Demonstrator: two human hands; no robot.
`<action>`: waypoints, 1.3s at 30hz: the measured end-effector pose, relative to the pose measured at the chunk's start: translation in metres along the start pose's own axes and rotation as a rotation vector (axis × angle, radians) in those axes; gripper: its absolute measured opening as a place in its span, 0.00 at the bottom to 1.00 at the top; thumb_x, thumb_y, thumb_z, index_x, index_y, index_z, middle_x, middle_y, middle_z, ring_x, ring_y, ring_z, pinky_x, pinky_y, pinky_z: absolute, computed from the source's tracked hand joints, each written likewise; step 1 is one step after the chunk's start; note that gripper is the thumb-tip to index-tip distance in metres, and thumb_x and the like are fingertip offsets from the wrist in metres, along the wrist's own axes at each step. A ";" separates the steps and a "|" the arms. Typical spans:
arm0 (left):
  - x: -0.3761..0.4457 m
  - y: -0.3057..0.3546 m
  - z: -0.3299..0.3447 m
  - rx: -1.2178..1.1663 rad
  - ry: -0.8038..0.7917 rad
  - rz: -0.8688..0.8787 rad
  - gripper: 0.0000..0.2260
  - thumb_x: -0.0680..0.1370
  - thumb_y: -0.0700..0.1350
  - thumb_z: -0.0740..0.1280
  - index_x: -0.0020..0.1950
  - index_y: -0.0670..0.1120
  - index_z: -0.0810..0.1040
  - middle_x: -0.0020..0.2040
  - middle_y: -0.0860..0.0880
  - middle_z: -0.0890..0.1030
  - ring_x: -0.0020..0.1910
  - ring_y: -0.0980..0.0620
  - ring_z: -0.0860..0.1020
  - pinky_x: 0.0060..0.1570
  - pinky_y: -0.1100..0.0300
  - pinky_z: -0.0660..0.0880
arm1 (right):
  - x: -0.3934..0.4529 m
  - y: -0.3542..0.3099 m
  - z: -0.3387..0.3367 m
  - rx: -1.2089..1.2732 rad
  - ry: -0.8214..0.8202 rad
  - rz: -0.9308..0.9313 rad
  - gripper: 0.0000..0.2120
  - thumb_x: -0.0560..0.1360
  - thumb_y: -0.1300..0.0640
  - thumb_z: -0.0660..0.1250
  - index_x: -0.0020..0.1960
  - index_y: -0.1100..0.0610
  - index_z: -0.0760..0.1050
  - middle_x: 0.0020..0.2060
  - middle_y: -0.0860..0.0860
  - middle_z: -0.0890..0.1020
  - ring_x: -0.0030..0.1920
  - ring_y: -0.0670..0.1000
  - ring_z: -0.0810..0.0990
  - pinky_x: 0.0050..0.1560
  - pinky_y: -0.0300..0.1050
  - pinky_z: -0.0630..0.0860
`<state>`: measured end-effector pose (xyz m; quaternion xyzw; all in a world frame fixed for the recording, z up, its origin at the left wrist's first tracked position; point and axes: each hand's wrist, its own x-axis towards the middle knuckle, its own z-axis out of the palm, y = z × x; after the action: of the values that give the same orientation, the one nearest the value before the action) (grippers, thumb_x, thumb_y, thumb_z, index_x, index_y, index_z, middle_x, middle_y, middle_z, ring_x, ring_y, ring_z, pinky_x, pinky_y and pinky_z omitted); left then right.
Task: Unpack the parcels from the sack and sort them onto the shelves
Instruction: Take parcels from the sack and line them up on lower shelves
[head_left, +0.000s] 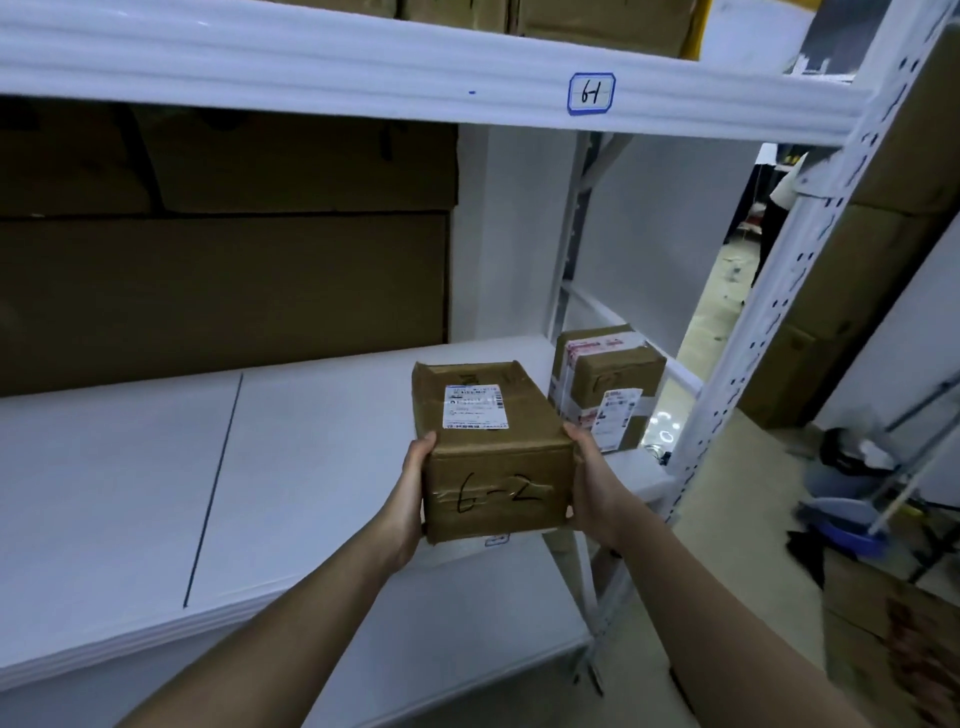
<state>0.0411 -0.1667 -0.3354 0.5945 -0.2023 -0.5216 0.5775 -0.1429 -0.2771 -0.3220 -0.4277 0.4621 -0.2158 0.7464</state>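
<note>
A brown cardboard parcel (488, 447) with "6-2" written on its near face and a white label on top is held over the front edge of a white shelf (156, 493). My left hand (413, 488) grips its left side and my right hand (589, 483) grips its right side. A second taped parcel (605, 384) stands on the same shelf just behind and to the right. The beam above carries a tag reading "6-1" (591, 92). No sack is in view.
Large flat cardboard cartons (223, 291) fill the back left of the shelf. A perforated white upright (769, 322) stands at the right. Beyond it are stacked cartons (857, 291), a blue dustpan and mop handles (852, 525) on the floor, and a person (779, 208) far back.
</note>
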 end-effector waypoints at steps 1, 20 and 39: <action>0.005 -0.002 0.005 -0.003 0.015 0.002 0.21 0.75 0.69 0.53 0.59 0.62 0.76 0.53 0.55 0.83 0.54 0.54 0.79 0.45 0.54 0.74 | 0.008 0.000 -0.007 0.003 -0.016 -0.003 0.30 0.71 0.29 0.58 0.65 0.46 0.72 0.58 0.53 0.81 0.59 0.57 0.78 0.55 0.58 0.76; 0.061 -0.023 0.079 0.036 0.285 0.066 0.09 0.80 0.64 0.49 0.52 0.71 0.69 0.50 0.65 0.76 0.49 0.65 0.74 0.40 0.61 0.71 | 0.083 -0.014 -0.073 -0.126 -0.078 0.061 0.27 0.75 0.33 0.58 0.70 0.44 0.64 0.64 0.50 0.75 0.60 0.50 0.73 0.61 0.52 0.70; 0.122 0.000 0.077 0.026 0.350 0.061 0.21 0.81 0.61 0.48 0.74 0.61 0.60 0.70 0.51 0.69 0.62 0.49 0.69 0.63 0.43 0.68 | 0.119 -0.007 -0.057 0.120 0.322 -0.036 0.13 0.76 0.69 0.51 0.40 0.53 0.64 0.33 0.53 0.65 0.30 0.49 0.62 0.32 0.41 0.62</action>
<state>0.0206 -0.3057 -0.3663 0.6773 -0.1232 -0.3896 0.6118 -0.1349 -0.3913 -0.3885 -0.3505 0.5542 -0.3222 0.6829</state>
